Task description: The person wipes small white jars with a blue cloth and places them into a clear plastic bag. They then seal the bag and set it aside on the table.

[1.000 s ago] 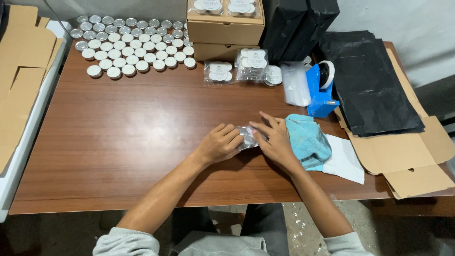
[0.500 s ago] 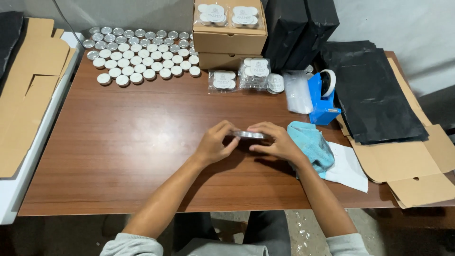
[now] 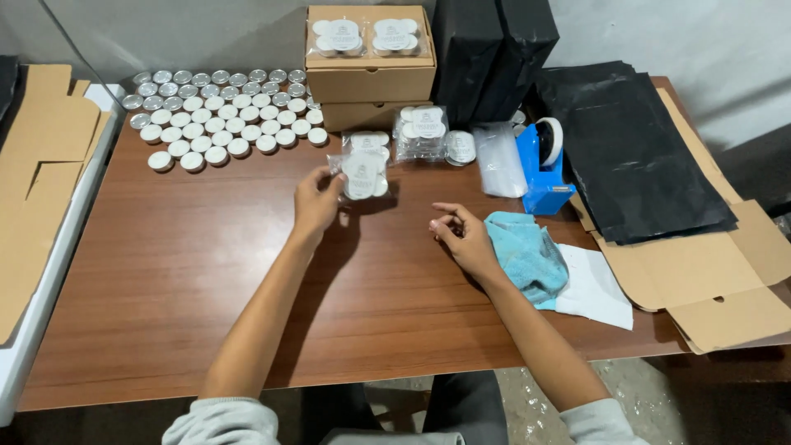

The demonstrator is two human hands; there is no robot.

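My left hand (image 3: 315, 200) holds a clear plastic packet of small white tealight candles (image 3: 361, 174) just above the brown wooden table (image 3: 181, 280), close to another such packet (image 3: 366, 142). My right hand (image 3: 461, 236) rests on the table with fingers loosely apart and holds nothing. It lies beside a light blue cloth (image 3: 526, 255).
Several loose tealights (image 3: 218, 115) stand in rows at the back left. Cardboard boxes (image 3: 371, 78) with candle packets on top stand at the back, more packets (image 3: 424, 132) in front. A blue tape dispenser (image 3: 544, 165), black bags (image 3: 634, 156), flat cardboard (image 3: 717, 280) and white paper (image 3: 593, 288) lie right.
Both hands held the packet together at mid-table. Now my left hand alone has carried it away toward the packets at the back, and my right hand has let go.
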